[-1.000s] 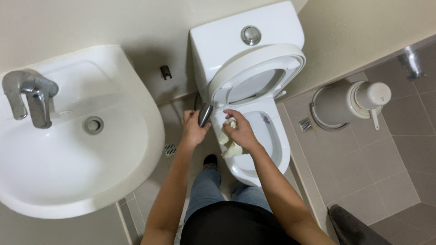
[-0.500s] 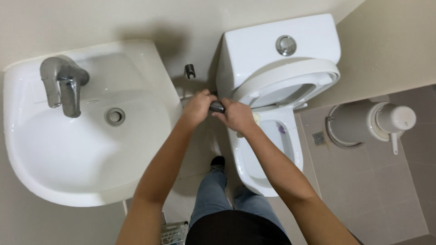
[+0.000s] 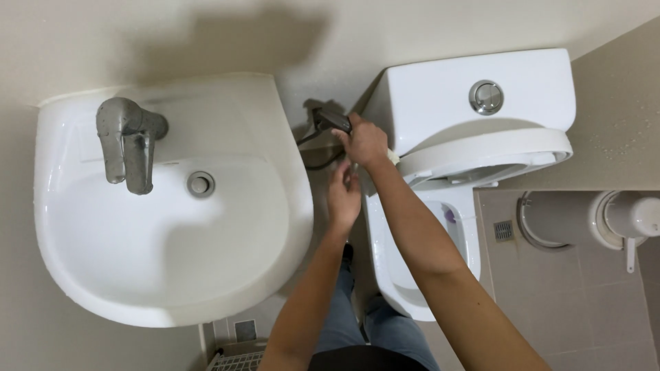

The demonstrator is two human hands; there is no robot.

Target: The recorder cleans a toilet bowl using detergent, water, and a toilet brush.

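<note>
The right hand is closed around the handle of a dark handheld bidet sprayer, and it holds the sprayer at the wall, in the gap between the white ceramic wash basin on the left and the white ceramic toilet tank on the right. The head of the sprayer points to the left, and a thin dark hose hangs from it along the wall. A small pale piece shows at the right edge of this hand, but it is too small to tell what it is.

The left hand is just below the right one, nearer to the person, with the fingers loosely bent. It hangs in the same gap, close to the rim of the basin, and I cannot tell if it holds something.

On the basin stands a grey metal tap, and a round metal drain lies just to the right of it. On top of the tank there is a round chrome flush button. The white toilet seat is lifted and leans against the tank, and the white bowl lies open under the right forearm. At the far right, on the grey tiled floor, stands a white toilet brush holder, and a small square floor drain lies between it and the bowl.
</note>
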